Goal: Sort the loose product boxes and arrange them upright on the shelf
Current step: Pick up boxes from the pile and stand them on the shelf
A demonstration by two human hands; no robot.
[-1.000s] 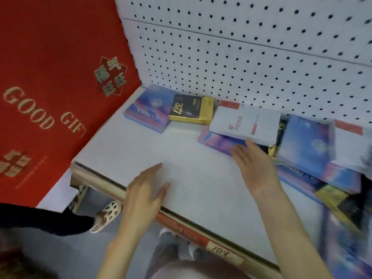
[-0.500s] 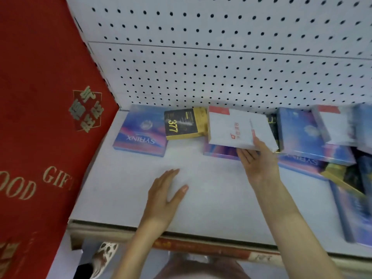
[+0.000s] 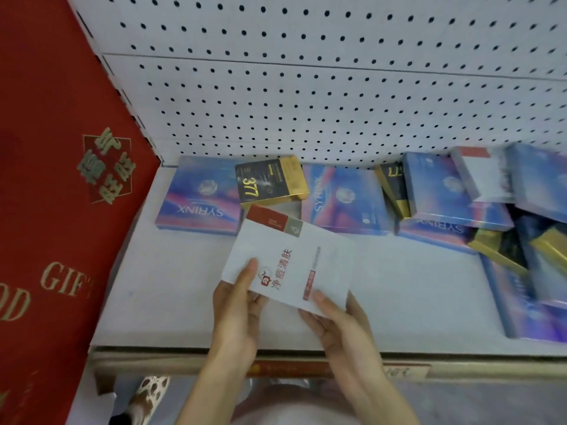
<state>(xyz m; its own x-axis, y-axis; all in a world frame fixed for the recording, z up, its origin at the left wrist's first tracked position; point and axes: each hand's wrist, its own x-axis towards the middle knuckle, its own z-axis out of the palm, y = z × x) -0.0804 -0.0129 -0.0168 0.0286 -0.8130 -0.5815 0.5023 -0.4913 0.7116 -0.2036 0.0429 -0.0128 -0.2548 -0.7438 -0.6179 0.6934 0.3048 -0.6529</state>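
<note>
Holding white box (image 3: 291, 265) in both hands, over the front-middle of the shelf (image 3: 171, 302). Left hand (image 3: 236, 311) grips the near left corner: thumb on the printed face, fingers under. Right hand (image 3: 340, 329) grips the near right edge the same way, thumb on top. The box is tilted and skewed, with its red band at the far end. It is not upright. Can't tell whether the far end touches the shelf.

Other stock, all lying flat:
- blue box (image 3: 199, 194) at back left, near the pegboard (image 3: 306, 102)
- 377 box (image 3: 270, 182), black and gold, its left edge overlapping the blue box
- second blue box (image 3: 343, 200) just right of the 377 box
- pile (image 3: 460, 194) on the right: blue, black-gold and one more white box, overlapping at mixed angles. It is partly blurred, so I can't count them.

Red panel (image 3: 61, 179) with gold lettering stands against the shelf's left side.
</note>
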